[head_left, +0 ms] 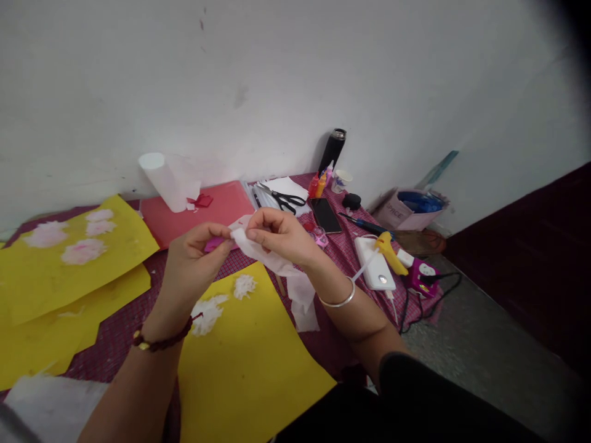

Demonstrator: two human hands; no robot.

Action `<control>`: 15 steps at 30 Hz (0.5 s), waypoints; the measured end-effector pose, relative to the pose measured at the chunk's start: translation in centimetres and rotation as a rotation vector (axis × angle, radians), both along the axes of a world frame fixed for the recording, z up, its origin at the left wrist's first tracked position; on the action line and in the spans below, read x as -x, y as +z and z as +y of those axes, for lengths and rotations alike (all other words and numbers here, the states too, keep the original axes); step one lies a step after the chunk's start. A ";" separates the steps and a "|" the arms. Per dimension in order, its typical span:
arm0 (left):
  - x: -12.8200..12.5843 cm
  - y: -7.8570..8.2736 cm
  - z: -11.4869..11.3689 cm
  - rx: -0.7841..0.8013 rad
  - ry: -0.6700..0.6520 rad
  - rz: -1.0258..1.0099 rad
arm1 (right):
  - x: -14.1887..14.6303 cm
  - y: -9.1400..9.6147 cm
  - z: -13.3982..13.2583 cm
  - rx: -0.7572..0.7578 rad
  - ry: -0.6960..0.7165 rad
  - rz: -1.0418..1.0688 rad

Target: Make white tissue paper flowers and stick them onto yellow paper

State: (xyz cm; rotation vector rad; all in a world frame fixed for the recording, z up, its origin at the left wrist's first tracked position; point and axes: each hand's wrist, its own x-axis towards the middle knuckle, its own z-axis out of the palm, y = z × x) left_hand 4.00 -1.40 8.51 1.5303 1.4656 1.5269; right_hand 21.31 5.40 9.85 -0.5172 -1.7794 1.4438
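Observation:
Between my two hands is a strip of thin white tissue paper (272, 261), its tail hanging down past my right wrist. My left hand (196, 261) pinches one end between thumb and fingertips. My right hand (281, 235) grips the strip close beside, fingers curled. Something bright pink shows just behind my left fingertips; I cannot make out what it is. Below the hands lies a yellow sheet (258, 363) bearing two fluffy white paper tufts, one tuft (244, 286) near its top and another tuft (207, 314) partly behind my left wrist.
More yellow sheets (115, 237) with pinkish-white tufts lie left. A white paper roll (164, 181) stands on a red folder (226, 191). Scissors (284, 198), a phone (325, 215), a black flask (332, 151), a white power bank (375, 264) and a yellow glue gun (391, 252) sit rightward.

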 end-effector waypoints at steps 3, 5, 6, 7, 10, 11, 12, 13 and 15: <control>0.0 0.1 -0.2 -0.078 -0.057 -0.032 | -0.1 0.5 -0.5 -0.103 -0.004 -0.008; 0.0 0.0 -0.1 -0.108 -0.076 -0.063 | -0.1 0.6 -0.8 -0.176 -0.002 -0.044; -0.1 -0.1 -0.1 -0.118 -0.081 -0.079 | 0.0 0.6 -0.9 -0.211 -0.006 -0.068; -0.2 -0.2 0.0 -0.125 -0.088 -0.097 | 0.1 0.6 -1.0 -0.244 -0.016 -0.091; -0.6 -0.4 0.2 -0.148 -0.109 -0.184 | 0.4 0.3 -1.1 -0.315 -0.049 -0.129; -0.8 -0.5 0.2 -0.150 -0.105 -0.214 | 0.5 0.2 -1.1 -0.327 -0.059 -0.131; -1.0 -0.5 0.2 -0.149 -0.095 -0.239 | 0.5 0.2 -1.2 -0.337 -0.068 -0.133; -1.1 -0.5 0.2 -0.148 -0.083 -0.257 | 0.5 0.2 -1.2 -0.347 -0.076 -0.134; -1.3 -0.4 0.2 -0.141 -0.065 -0.276 | 0.5 0.2 -1.4 -0.373 -0.084 -0.140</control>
